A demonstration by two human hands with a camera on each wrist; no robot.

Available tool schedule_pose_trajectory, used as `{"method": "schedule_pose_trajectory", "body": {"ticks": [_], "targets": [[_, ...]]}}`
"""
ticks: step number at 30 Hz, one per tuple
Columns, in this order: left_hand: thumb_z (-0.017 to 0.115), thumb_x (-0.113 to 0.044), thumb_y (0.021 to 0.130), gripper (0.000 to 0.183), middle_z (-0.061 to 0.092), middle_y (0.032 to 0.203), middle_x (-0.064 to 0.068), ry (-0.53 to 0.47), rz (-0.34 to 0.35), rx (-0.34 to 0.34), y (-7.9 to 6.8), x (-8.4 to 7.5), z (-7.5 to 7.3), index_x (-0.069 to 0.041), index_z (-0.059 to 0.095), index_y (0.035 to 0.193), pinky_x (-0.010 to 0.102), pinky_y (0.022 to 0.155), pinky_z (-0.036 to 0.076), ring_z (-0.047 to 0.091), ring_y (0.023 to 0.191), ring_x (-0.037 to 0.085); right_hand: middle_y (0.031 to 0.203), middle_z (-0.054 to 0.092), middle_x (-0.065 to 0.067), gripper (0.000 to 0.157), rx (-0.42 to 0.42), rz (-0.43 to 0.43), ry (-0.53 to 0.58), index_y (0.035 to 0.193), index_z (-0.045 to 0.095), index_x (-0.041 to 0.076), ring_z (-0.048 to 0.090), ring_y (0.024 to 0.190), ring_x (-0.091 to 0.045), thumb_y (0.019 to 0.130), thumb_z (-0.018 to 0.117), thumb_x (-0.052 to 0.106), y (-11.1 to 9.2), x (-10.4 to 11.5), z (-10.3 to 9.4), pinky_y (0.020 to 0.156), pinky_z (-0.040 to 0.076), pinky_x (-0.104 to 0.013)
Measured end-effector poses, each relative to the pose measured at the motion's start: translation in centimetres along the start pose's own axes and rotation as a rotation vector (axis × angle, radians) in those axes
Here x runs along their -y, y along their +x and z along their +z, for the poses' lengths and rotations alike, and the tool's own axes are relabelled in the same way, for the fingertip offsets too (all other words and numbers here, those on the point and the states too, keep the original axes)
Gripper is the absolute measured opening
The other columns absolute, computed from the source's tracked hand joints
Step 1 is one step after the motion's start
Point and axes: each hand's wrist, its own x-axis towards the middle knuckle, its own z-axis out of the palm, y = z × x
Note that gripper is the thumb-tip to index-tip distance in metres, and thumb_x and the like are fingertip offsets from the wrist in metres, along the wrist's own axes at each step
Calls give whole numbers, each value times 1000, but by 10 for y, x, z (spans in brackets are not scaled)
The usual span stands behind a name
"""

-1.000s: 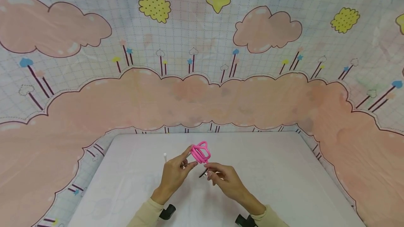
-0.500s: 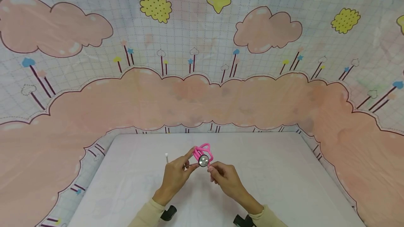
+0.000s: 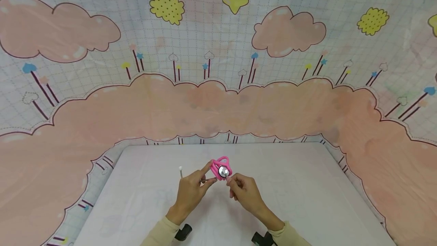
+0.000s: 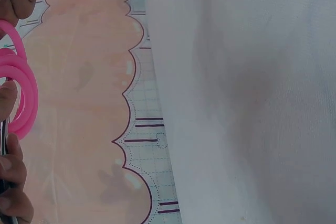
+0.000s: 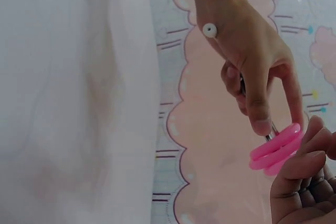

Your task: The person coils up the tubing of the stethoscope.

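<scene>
A stethoscope with bright pink tubing (image 3: 214, 167), wound in a coil, is held up above the table between both hands. My left hand (image 3: 192, 188) grips the coil and the metal ear tubes by thumb and fingers; one white ear tip (image 3: 180, 168) sticks out behind it. Against the coil lies the round silver chest piece (image 3: 223, 171), its disc facing the head camera. At its lower edge my right hand (image 3: 248, 193) pinches the stethoscope. In the right wrist view, stacked pink loops (image 5: 275, 153) lie between both hands. Loops (image 4: 29, 93) also show at the left wrist view's edge.
A white-covered table (image 3: 293, 185) spreads under the hands. Behind it hangs a cloth backdrop (image 3: 218, 109) printed with clouds and stars. Dark wrist devices (image 3: 183, 232) sit by the sleeves.
The chest piece has turned from edge-on to face the head camera and moved up against the pink coil. My right hand has risen slightly with it; my left hand keeps its grip.
</scene>
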Motion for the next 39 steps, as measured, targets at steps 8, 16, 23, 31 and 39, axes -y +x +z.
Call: {"method": "schedule_pose_trajectory", "body": {"ticks": [8,16,23,31,39], "targets": [[87,-24,70,70,53,59,-7,21,22,-13,-1,-6,0,-16,61,135,8,50,29,36,55,-4,58,59,-18,19,-98,45,22,81,64,2,48,48,-3,98,58,7,0,-1,5,44,40,-16],[88,-24,70,72,56,60,-7,34,5,-26,-3,-5,2,-19,60,136,9,49,33,43,53,0,55,57,-14,19,-134,115,-7,78,64,3,44,44,-2,97,59,6,3,-2,10,43,35,-15],[87,-25,71,71,54,59,-4,14,16,-38,-4,-6,6,-18,61,136,9,49,28,36,54,-3,57,59,-15,21,-188,132,74,78,63,2,45,43,-6,97,60,9,2,-6,12,42,37,-15],[84,-27,74,68,53,59,-6,3,21,-53,-5,-7,11,-18,60,136,10,49,31,40,53,-1,56,59,-15,21,-302,99,108,77,61,2,47,43,-6,96,61,8,2,-8,17,40,38,-16],[85,-24,72,68,55,59,-3,-6,3,-55,-5,-10,14,-17,61,136,9,49,29,38,53,-2,54,59,-13,18,-427,-14,36,76,63,3,49,44,-5,94,65,6,5,-16,25,41,40,-19]]}}
